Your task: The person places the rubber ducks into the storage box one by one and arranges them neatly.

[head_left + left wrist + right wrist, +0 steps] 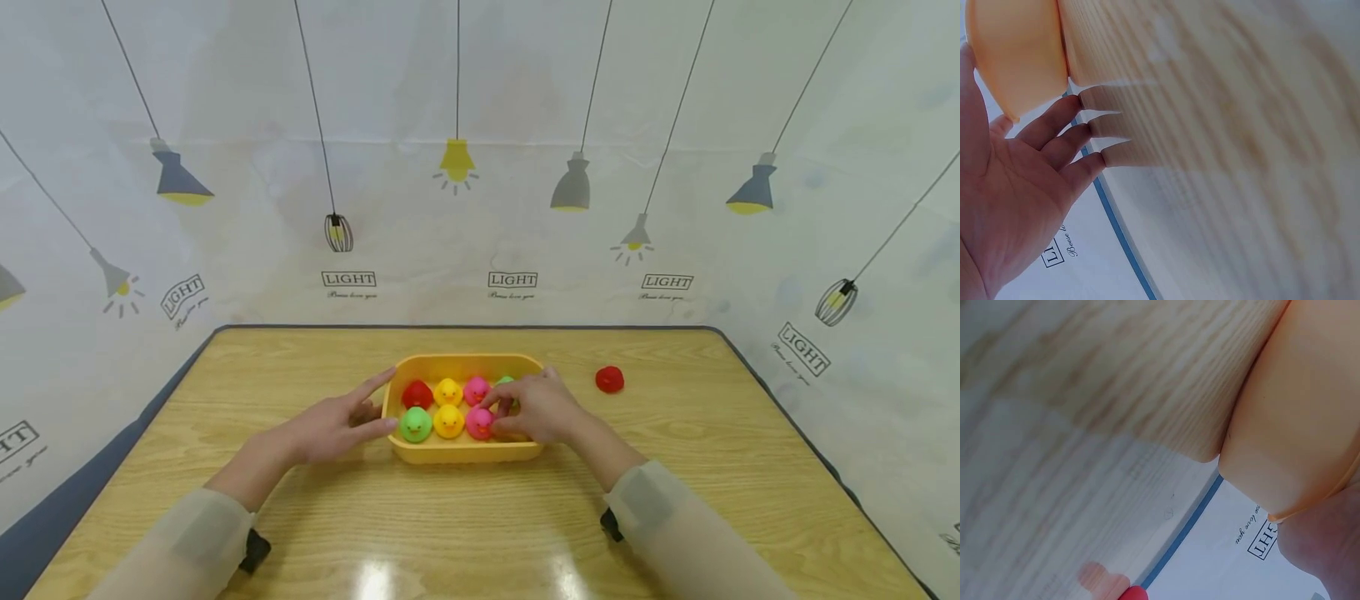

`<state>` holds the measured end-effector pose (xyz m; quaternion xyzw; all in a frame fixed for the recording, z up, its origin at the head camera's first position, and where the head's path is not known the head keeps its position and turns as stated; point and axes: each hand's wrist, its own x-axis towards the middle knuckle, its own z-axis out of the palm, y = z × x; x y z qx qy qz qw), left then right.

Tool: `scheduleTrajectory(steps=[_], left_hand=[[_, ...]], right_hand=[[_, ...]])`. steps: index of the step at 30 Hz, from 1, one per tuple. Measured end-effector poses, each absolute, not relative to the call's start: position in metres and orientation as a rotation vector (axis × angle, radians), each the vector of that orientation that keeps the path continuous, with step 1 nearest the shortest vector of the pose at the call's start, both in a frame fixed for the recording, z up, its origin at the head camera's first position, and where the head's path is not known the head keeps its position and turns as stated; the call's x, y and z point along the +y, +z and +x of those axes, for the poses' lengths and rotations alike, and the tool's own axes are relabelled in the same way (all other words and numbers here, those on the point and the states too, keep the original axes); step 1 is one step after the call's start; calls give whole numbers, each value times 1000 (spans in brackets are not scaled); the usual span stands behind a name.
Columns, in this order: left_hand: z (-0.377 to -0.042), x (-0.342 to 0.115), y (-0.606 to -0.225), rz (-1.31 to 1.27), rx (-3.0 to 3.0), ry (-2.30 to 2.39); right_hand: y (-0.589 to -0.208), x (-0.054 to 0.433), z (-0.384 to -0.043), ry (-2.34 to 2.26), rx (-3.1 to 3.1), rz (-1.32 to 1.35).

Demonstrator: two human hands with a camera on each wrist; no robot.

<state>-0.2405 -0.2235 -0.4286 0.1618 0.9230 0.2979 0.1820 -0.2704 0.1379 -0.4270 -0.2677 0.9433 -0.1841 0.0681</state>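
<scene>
A yellow-orange plastic box (465,454) holds two rows of small toy ducks. The back row shows a red duck (417,395), a yellow duck, a pink duck and part of a green duck (506,381). In the front row are a green duck (416,425), a yellow duck (448,422) and a pink duck (479,423). My right hand (543,407) reaches over the box's right end, its thumb and forefinger pinching the front pink duck's right side; the palm hides that corner. With fingers spread, my left hand (337,427) touches the box's left end.
Another red duck (610,379) lies on the wooden table (465,525), right of the box. A pale cloth with printed lamps (457,162) rises behind the table and along both sides. In the right wrist view, the red duck (1134,594) shows at the bottom edge.
</scene>
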Motion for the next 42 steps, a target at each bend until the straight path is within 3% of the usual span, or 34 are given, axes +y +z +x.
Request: scheduleTrajectory(steps=[42], left_hand=[[-241, -224, -430, 445, 2607, 827]], right_hand=[[-426, 142, -269, -742, 2821, -815]])
